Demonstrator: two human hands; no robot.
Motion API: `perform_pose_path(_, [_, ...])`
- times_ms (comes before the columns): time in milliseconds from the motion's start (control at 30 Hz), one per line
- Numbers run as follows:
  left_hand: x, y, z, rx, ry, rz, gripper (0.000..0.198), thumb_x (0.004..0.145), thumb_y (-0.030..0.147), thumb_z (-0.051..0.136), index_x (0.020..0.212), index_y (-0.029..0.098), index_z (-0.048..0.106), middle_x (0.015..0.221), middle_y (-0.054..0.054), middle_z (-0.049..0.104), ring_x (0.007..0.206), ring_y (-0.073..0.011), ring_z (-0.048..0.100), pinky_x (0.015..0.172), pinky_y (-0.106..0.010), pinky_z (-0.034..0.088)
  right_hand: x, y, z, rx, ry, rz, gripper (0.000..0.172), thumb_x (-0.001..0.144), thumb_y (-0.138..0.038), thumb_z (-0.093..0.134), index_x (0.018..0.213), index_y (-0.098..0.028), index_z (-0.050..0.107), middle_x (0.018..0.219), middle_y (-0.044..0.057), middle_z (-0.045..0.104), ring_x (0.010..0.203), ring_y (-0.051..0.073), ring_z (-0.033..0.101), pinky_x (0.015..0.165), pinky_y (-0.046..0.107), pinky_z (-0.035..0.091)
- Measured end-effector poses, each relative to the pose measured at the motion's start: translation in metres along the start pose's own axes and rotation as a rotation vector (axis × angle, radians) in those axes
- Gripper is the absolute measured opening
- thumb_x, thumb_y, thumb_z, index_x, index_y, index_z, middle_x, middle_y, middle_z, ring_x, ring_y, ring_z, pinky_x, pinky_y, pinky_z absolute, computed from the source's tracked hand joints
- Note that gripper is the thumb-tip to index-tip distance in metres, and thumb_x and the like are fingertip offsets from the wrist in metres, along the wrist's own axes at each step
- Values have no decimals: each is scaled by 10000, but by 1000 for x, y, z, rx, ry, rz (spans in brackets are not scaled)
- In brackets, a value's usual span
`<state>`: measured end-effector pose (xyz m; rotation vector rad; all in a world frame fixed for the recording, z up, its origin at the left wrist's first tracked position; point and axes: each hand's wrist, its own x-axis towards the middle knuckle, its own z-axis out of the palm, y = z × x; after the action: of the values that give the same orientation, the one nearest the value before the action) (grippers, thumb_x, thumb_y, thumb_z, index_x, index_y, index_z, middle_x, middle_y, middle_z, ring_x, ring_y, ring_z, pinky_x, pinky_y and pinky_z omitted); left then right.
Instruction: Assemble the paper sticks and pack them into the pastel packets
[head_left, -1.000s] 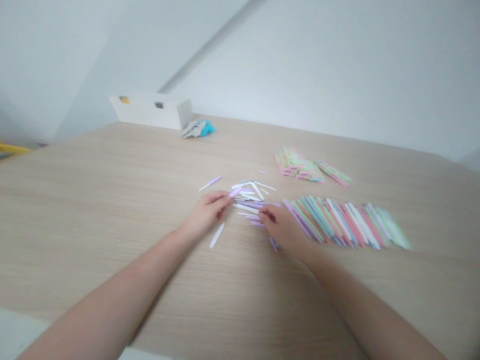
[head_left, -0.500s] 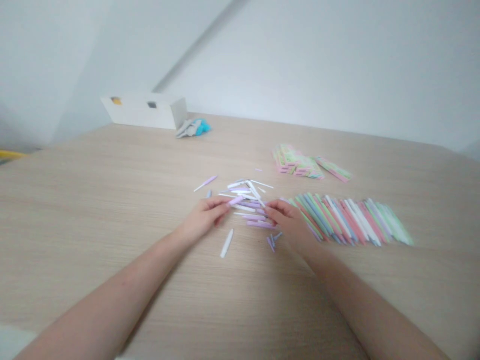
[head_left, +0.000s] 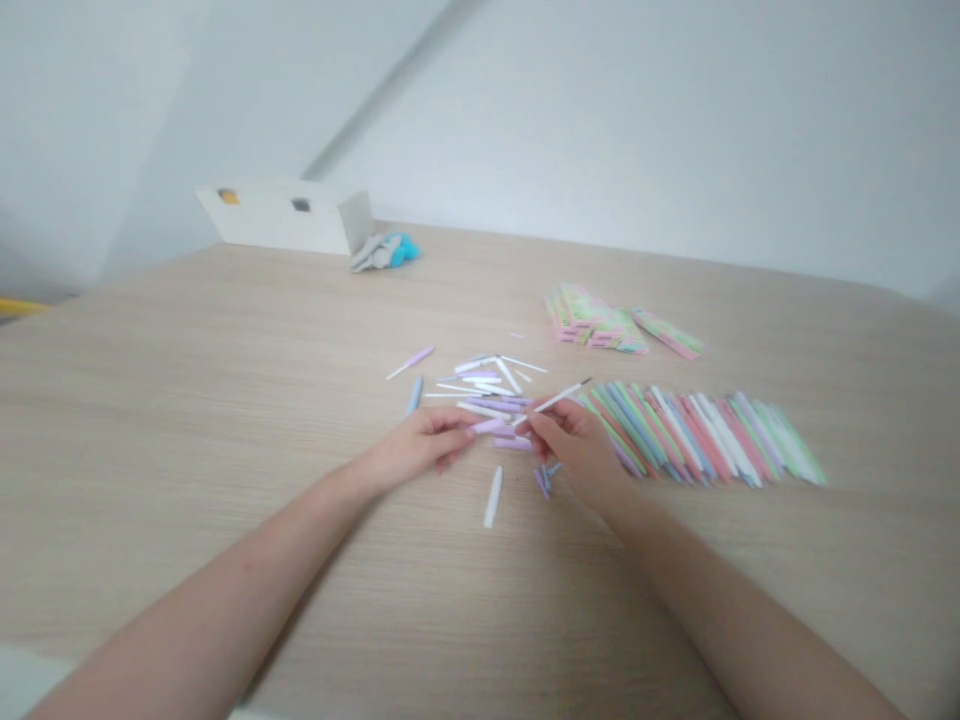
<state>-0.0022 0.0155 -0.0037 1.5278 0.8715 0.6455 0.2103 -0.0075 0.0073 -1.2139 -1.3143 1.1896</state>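
Observation:
My left hand (head_left: 421,440) is closed, with a purple pen barrel (head_left: 489,427) between thumb and fingers. Opposite it, my right hand (head_left: 574,440) pinches a thin white pen refill (head_left: 561,395) with a dark tip, slanting up to the right. The refill's lower end is close to the barrel; whether they touch I cannot tell. Around and behind the fingertips lies a loose pile of white and purple pen parts (head_left: 480,380). A white pen barrel (head_left: 493,497) rests on the table in front of the hands, and small purple and blue pieces (head_left: 543,482) lie by my right wrist.
To the right stretches a slanted row of many-coloured pens (head_left: 697,440). Behind it are stacked pink-and-green packs (head_left: 589,320), one pack (head_left: 667,333) apart. A white box (head_left: 281,222) and a grey-and-blue crumpled item (head_left: 386,252) stand at the back left. One purple-and-white piece (head_left: 410,362) lies left.
The refill in my right hand now points up and right. My left hand has moved slightly right and down with the purple barrel. The white barrel in front has shifted right.

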Motion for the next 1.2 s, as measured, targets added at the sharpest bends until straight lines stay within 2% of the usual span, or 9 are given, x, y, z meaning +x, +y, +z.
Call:
perform_pose_path(233, [0, 2, 3, -18, -94, 6, 273, 826, 364, 547, 977, 153, 631, 725, -11, 536, 571, -88, 473, 469, -177, 377, -1, 0, 1, 54, -10, -17, 167, 745, -324, 615, 814, -172, 602, 609, -17, 630, 437, 74, 462, 415, 201, 349])
perform_pose_path(667, [0, 3, 4, -26, -84, -5, 270, 839, 365, 538, 978, 150, 625, 761, -26, 557, 584, -87, 487, 459, -167, 391, 0, 3, 0, 36, 6, -39, 204, 742, -355, 631, 819, -166, 628, 638, 4, 652, 429, 72, 465, 406, 202, 344])
perform_pose_path(867, [0, 3, 4, -21, -90, 18, 264, 838, 377, 539, 937, 148, 627, 724, -18, 545, 567, -89, 491, 451, -177, 393, 0, 4, 0, 13, -33, -50, 196, 748, -352, 627, 829, -173, 637, 643, 0, 647, 442, 73, 466, 407, 201, 342])
perform_pose_path(1067, [-1, 6, 6, -32, -106, -2, 256, 835, 383, 542, 910, 152, 620, 708, -8, 535, 566, -88, 487, 451, -178, 390, -5, -8, 5, -62, -106, 1, 178, 736, -331, 625, 809, -169, 632, 618, -13, 621, 438, 68, 452, 403, 202, 334])
perform_pose_path(1200, [-1, 7, 7, -30, -109, -19, 265, 841, 383, 532, 928, 148, 619, 732, -15, 535, 586, -93, 494, 453, -179, 388, -6, -9, 7, -18, -131, 21, 195, 718, -322, 642, 843, -173, 630, 569, -39, 572, 454, 77, 459, 421, 206, 347])
